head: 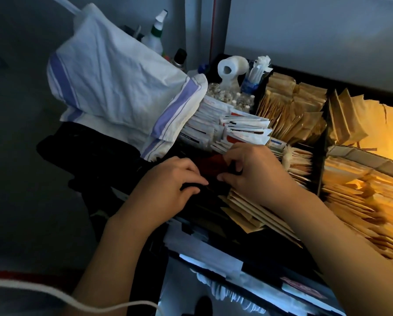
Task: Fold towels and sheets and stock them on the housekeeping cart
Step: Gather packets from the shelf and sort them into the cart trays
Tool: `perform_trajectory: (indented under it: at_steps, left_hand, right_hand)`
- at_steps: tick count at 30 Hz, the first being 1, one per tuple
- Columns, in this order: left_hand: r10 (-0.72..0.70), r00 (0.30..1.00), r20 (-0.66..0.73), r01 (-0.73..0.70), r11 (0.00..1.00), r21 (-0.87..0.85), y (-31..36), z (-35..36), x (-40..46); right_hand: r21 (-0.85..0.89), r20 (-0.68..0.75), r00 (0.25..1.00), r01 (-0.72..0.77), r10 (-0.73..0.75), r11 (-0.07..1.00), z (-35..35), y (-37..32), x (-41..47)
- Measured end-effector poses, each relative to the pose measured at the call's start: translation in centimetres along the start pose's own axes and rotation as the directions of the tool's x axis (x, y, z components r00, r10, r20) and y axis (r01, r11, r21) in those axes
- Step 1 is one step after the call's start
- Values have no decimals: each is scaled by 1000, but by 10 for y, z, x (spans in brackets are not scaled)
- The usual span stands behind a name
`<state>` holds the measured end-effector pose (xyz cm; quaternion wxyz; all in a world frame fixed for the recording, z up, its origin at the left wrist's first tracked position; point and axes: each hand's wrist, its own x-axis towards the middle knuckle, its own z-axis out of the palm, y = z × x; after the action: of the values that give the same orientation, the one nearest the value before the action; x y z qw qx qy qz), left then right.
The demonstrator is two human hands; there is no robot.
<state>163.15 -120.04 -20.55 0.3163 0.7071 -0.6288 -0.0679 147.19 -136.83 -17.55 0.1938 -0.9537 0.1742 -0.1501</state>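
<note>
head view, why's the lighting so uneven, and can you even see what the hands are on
Head view: warm light floods the tan packets at right; the left is dim and bluish. Left hand and right hand pinch something dark red, too shadowed to identify.

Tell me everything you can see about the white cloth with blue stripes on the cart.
The cloth is white, woven and creased, with broad blue stripes and thin lines near its edges. It is folded into a thick bundle and lies tilted on the left part of the cart, over more striped folded cloth beneath. Its lower right edge rests against the white packets. Neither hand touches it.
</note>
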Motion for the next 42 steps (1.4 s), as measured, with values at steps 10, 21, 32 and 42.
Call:
perform_trajectory:
  at_steps: [10,21,32,42]
  left_hand:
    - [61,994,-90,-40,975,219,10,11,-1]
    - [-7,979,-205,12,1000,24,9,20,-8]
    - [-97,968,-233,130,982,133,-2,22,13]
    - [-11,964,-265,31,997,73,9,10,18]
  right_hand:
    - [65,-17,999,-43,44,997,3,0,-5]
    - [-20,1,999,-41,41,999,5,3,-10]
    - [-244,69,996,-37,56,969,27,-5,-7]
    - [-18,-28,996,-89,89,996,-23,14,-33]
